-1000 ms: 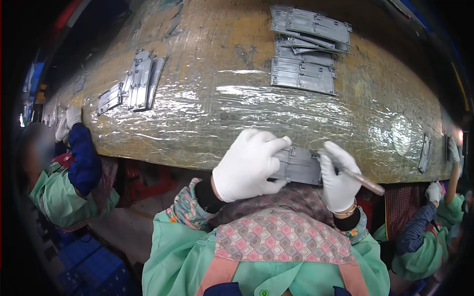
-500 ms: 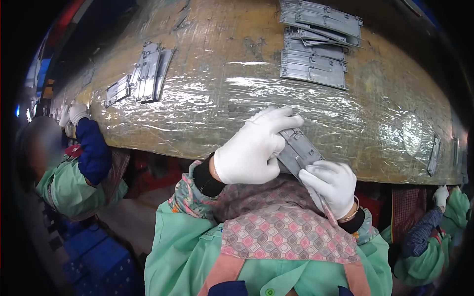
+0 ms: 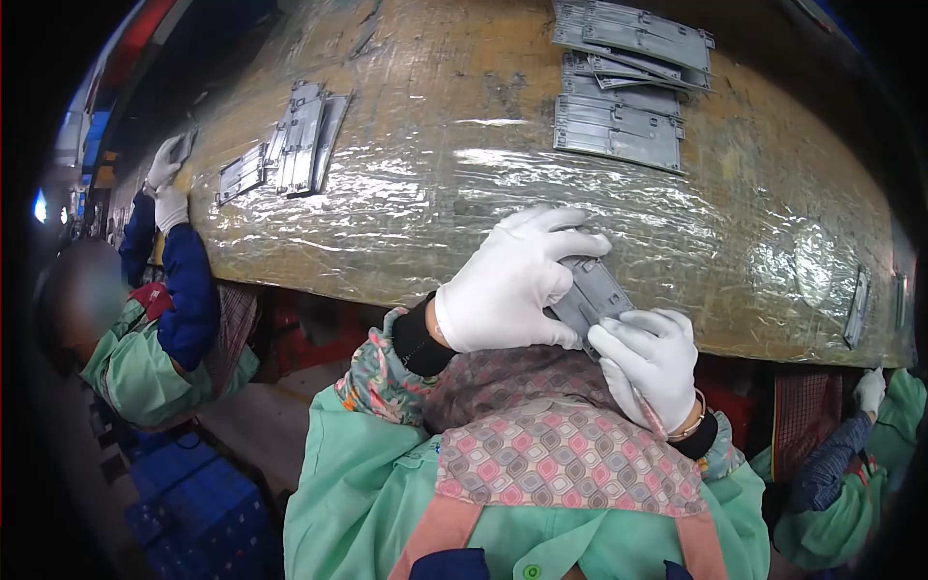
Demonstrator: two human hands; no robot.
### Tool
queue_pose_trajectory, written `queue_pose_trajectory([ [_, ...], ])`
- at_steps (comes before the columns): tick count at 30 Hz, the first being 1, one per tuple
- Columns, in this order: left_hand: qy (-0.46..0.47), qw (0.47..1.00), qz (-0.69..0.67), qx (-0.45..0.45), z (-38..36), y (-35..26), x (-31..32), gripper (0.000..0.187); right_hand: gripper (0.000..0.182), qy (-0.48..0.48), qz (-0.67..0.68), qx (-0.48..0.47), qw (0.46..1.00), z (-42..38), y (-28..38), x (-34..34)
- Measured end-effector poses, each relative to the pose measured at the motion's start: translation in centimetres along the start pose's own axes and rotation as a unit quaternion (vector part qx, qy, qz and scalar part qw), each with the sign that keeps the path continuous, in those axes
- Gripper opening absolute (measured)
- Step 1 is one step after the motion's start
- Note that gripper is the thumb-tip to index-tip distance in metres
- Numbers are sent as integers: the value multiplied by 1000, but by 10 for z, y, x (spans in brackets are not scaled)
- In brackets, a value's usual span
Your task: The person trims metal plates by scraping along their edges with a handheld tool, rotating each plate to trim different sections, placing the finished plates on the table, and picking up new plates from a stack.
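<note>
A grey flat panel [image 3: 594, 293] with small raised clips is held tilted at the table's front edge. My left hand [image 3: 517, 280], in a white glove, grips its left side, with the fingers over the top end and the thumb low. My right hand [image 3: 650, 360], also white-gloved, is closed at the panel's lower right edge. A slim stick-like tool [image 3: 652, 416] with a pinkish end shows under that palm; its tip is hidden by the fingers.
Similar grey panels lie in a stack [image 3: 619, 130] at the back right and a smaller pile [image 3: 307, 140] at left. A single panel [image 3: 855, 307] lies far right. Film covers the table [image 3: 435, 174]. Co-workers [image 3: 179, 309] stand at both sides; blue crates [image 3: 198, 493] are lower left.
My left hand has shifted slightly right, covering more of the panel's left side. My right hand stays at the lower edge. The left co-worker's hands have reached farther onto the table.
</note>
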State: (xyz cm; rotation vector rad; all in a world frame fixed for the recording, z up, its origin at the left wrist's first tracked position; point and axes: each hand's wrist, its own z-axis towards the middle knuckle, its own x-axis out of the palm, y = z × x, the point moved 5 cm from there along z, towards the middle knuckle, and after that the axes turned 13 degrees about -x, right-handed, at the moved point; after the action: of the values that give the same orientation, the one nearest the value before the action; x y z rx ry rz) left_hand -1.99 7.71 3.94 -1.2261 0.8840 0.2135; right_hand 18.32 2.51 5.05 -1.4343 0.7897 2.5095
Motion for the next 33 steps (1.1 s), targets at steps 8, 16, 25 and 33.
queue_pose_trajectory([
  [8,-1,1000,-1,-4,0,-1,-1,43,37,-2,5,5,1000,3,0,-2],
  [16,11,1000,-4,-4,1,0,1,39,39,-15,-6,-8,1000,4,-3,4],
  [25,-2,1000,13,12,5,-3,2,50,40,-15,1,12,1000,-21,-1,-4],
  [33,-9,1000,22,17,3,-1,3,54,38,-16,-2,1,1000,-12,-6,-4],
])
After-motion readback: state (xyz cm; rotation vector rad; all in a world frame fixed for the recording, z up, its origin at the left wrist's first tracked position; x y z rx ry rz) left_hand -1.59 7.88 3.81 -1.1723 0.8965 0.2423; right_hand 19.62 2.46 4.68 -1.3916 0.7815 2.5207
